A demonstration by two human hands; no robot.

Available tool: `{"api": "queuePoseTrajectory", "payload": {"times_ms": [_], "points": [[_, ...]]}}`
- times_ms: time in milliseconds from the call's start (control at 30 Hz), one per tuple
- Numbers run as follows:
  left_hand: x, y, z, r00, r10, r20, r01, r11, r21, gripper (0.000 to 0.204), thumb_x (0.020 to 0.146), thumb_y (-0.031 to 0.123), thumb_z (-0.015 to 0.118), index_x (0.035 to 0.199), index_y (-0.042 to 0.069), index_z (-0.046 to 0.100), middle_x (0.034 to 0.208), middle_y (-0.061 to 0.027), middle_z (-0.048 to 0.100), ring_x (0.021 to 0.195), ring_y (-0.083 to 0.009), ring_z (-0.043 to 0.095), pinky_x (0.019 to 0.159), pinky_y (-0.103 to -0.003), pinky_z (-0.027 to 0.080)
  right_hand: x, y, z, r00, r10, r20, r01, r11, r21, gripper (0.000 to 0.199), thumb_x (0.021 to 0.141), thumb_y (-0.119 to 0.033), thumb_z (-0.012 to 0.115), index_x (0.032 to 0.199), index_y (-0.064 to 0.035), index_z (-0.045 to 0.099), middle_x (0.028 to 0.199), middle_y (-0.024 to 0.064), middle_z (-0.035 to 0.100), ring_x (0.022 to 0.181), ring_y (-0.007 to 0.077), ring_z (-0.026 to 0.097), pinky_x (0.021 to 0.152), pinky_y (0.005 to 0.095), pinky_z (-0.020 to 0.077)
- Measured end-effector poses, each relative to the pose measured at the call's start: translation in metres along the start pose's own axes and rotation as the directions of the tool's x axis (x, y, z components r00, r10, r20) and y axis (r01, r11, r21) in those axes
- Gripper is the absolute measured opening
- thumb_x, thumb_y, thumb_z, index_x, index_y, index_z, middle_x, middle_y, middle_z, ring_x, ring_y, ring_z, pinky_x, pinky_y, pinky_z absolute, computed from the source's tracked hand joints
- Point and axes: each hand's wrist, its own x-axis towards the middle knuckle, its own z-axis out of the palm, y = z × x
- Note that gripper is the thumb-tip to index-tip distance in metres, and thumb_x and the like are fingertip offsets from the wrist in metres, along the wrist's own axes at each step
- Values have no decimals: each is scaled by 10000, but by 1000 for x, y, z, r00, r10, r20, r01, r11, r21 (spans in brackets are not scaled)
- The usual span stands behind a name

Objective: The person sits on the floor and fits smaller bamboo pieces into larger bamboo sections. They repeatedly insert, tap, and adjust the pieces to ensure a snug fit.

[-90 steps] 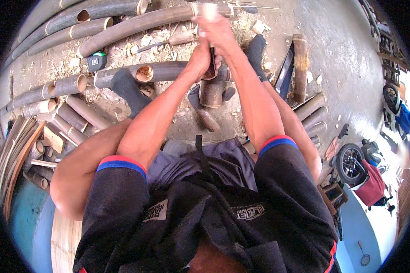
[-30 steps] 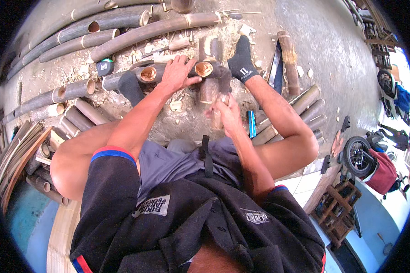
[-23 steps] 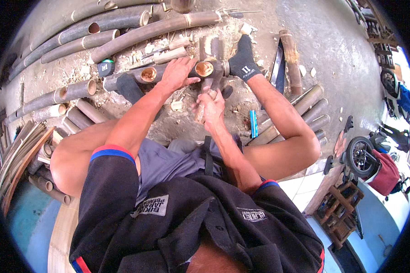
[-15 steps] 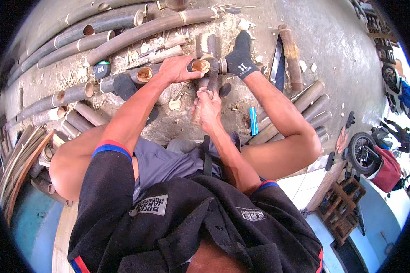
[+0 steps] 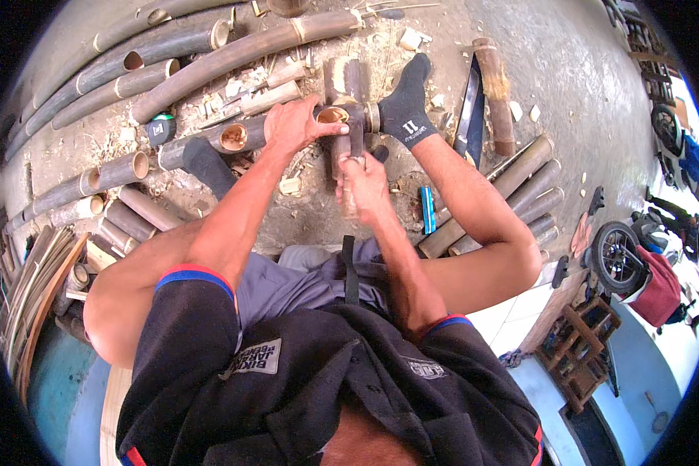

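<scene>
Bamboo section (image 5: 335,116): short, round, hollow; we see a pale open end with a tan rim, and a brown, weathered outer skin. It sits on the floor between our spread legs, close ahead of both hands.
Left hand (image 5: 297,126): fingers curled over the open end of the bamboo section, thumb across the rim; closed on it, palm down.
Right hand (image 5: 363,185): wrapped in a fist round the handle of a dark blade (image 5: 356,140) that stands upright against the bamboo section, just below the left hand. The two hands are near each other, not touching as far as we can tell.
Sock (image 5: 402,109): dark knit, on our right foot, pressed against the far side of the bamboo section.
Floor (image 5: 567,85): rough grey concrete, scattered with pale chips and shavings.
Long poles (image 5: 241,50): thick grey-brown bamboo culms with ringed nodes, lying side by side beyond the hands.
Cut tubes (image 5: 124,167): shorter hollow lengths to our left, open ends showing light inner walls.
Split lengths (image 5: 520,194): a bundle lying to our right, near the knee.
Blue tool (image 5: 427,210): slim, flat, on the floor beside our right forearm.
</scene>
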Motion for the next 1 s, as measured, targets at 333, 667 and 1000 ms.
{"api": "queuePoseTrajectory", "payload": {"times_ms": [333, 667, 1000], "points": [[5, 8, 2, 996, -83, -42, 81, 996, -40, 845, 661, 855, 679, 1024, 92, 713, 900, -173, 752, 885, -334, 727, 838, -453, 468, 25, -69, -39, 975, 114, 188, -22, 902, -431, 245, 947, -245, 658, 1040, -22, 618, 715, 55, 592, 473, 170, 552, 424, 345, 468], [6, 3, 12, 988, -61, -139, 55, 997, -46, 752, 764, 821, 623, 988, 111, 730, 846, -152, 747, 843, -330, 722, 835, -472, 467, 75, -128, -52, 891, 337, 303, 20, 638, -770, 271, 935, -279, 686, 1047, -40, 628, 681, 36, 570, 500, 161, 548, 448, 327, 478], [7, -34, -6, 967, 233, 105, -231, 972, -28, 782, 758, 690, 730, 1249, 90, 627, 1133, -183, 698, 1091, -353, 662, 945, -467, 504, 57, -39, -52, 840, -75, 537, 534, 283, -797, 448, 859, -344, 686, 1153, -27, 570, 918, 217, 669, 835, 332, 658, 766, 442, 540]]}}
